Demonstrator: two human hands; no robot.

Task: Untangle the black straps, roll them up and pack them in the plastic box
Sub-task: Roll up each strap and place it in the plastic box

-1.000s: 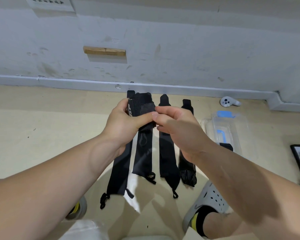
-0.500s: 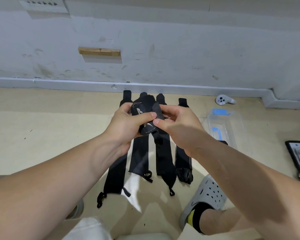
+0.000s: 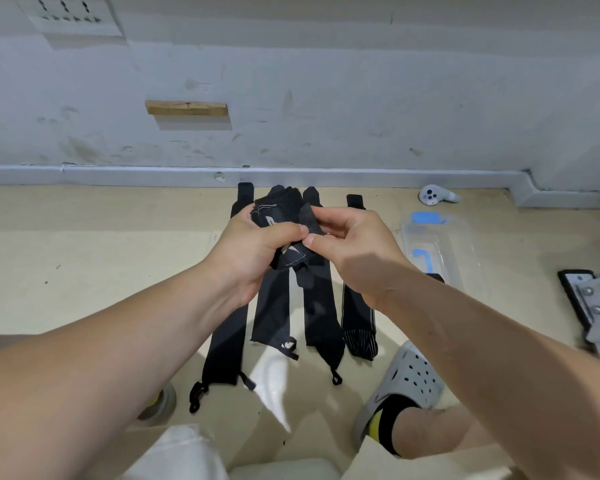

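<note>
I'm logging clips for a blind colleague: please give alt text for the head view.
Two hands hold a partly rolled black strap above a floor, the left hand gripping the roll and the right hand pinching its loose edge. Beneath, other black straps lie flat side by side, a plastic box to their right.

Beige floor (image 3: 84, 254) carries flat black straps (image 3: 226, 341), plastic box (image 3: 473, 247), white controller (image 3: 432, 195).

PLACE: bare, worn indoor room, looking like a spare or utility space | WALL: scuffed white wall (image 3: 361, 98) is carrying a socket plate (image 3: 73, 17) and a wooden block (image 3: 186, 108) | FLOOR: beige floor (image 3: 84, 254) is meeting a grey skirting board (image 3: 118, 174) | CLUTTER: black straps (image 3: 274, 317), plastic box (image 3: 471, 237) and a white controller (image 3: 433, 195) are lying on the floor
</note>
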